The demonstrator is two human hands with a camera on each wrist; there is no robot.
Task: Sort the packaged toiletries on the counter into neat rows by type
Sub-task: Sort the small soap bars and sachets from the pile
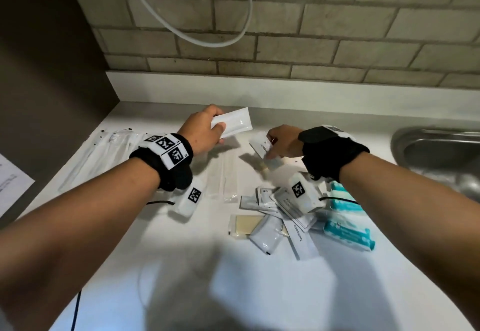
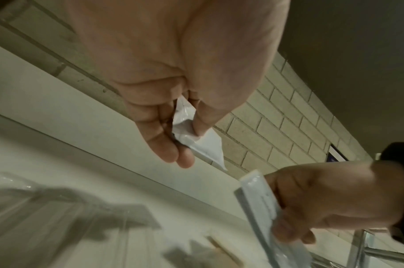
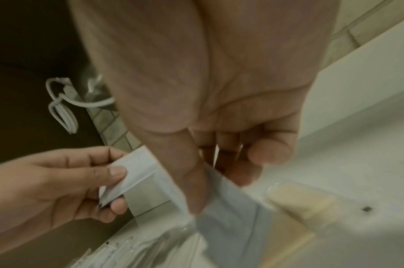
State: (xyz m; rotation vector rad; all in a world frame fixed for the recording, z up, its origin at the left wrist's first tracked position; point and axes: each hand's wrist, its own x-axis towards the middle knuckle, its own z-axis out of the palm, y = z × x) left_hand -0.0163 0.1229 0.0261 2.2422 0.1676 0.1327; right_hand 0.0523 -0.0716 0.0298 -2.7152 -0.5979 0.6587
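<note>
Above the back of the white counter (image 1: pixel 161 252), my left hand (image 1: pixel 217 120) pinches one end of a white flat packet (image 1: pixel 235 123); the left wrist view shows my left hand (image 2: pixel 187 141) with thumb and fingers closed on that packet (image 2: pixel 205 145). Just to its right, my right hand (image 1: pixel 270 146) holds a small white printed sachet (image 1: pixel 261 146) low over the counter. From the right wrist, my right hand (image 3: pixel 219 190) has its thumb pressed onto the sachet (image 3: pixel 233 214). Several white sachets (image 1: pixel 280 216) lie in a loose heap under my right wrist.
Long clear packets (image 1: pixel 104 154) lie in a row at the left, and more clear packets (image 1: pixel 223 180) in the middle. A beige item in clear wrap (image 1: pixel 246 226) and teal boxes (image 1: pixel 348 226) flank the heap. A steel sink (image 1: pixel 436 154) is at the right, a brick wall behind.
</note>
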